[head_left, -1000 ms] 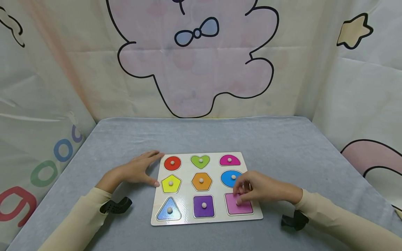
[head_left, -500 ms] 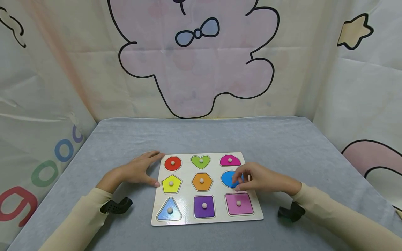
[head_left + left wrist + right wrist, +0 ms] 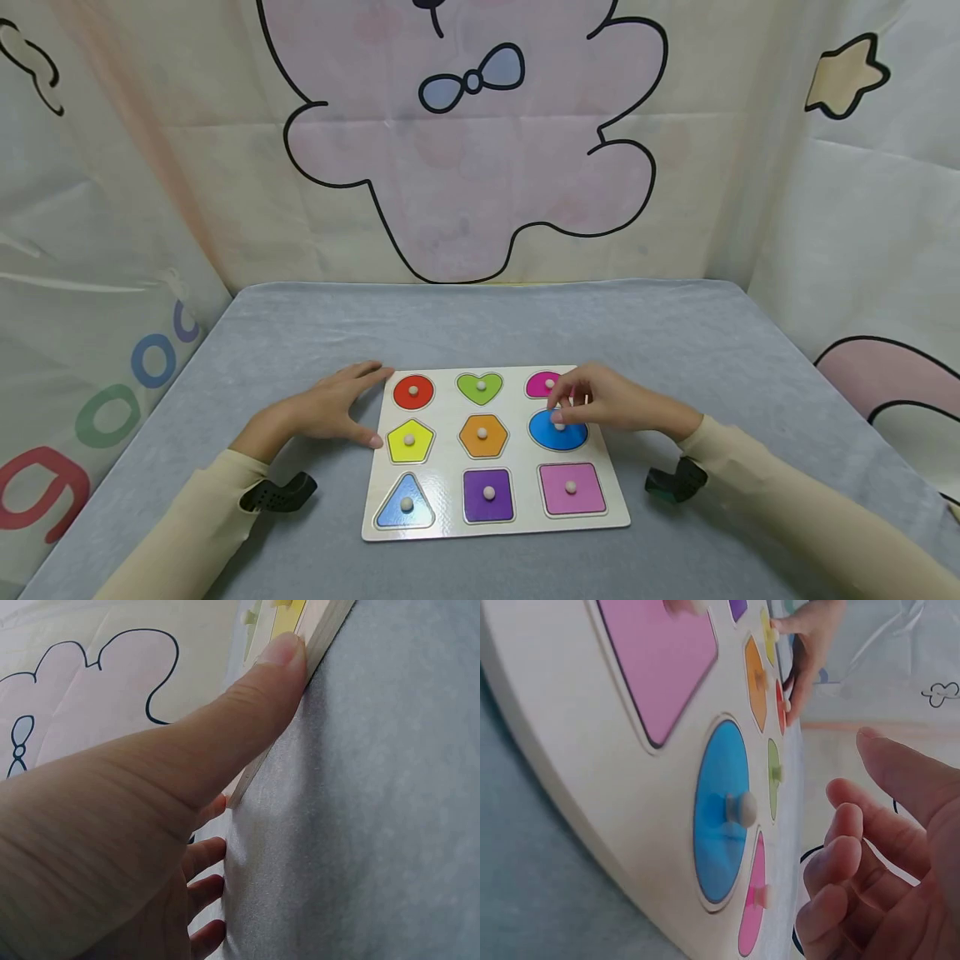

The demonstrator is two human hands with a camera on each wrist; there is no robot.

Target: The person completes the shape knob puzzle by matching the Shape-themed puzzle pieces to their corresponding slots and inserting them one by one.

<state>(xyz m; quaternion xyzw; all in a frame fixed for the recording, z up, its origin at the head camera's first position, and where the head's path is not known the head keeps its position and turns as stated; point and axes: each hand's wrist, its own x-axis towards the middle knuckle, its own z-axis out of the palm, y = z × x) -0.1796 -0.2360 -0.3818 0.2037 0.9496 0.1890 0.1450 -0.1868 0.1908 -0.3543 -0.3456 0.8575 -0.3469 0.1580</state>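
Note:
A white shape puzzle board (image 3: 448,500) lies on the table, its knobbed pieces seated in their recesses. My left hand (image 3: 330,408) touches the board's left side with straight fingers; its thumb (image 3: 281,656) rests on the edge by the yellow pentagon (image 3: 409,451). Over the board's right side hovers my right hand (image 3: 622,400), fingers loosely bent and holding nothing. In the right wrist view, its thumb (image 3: 900,765) stands apart from the fingers, clear of the knobs. Nearest to it are the blue oval (image 3: 718,772) and the magenta half circle (image 3: 751,911), which it partly hides in the head view.
Other pieces on the board include a pink square (image 3: 572,502), purple square (image 3: 487,508), light blue triangle (image 3: 405,517), orange hexagon (image 3: 482,448), green heart (image 3: 480,396) and red circle (image 3: 412,402). Grey cloth (image 3: 480,325) covers the table. Printed curtains (image 3: 720,167) hang behind and beside it.
My right hand has moved from the pink square's knob up the board, past the blue oval, towards the magenta half circle. The left hand and board have stayed in place.

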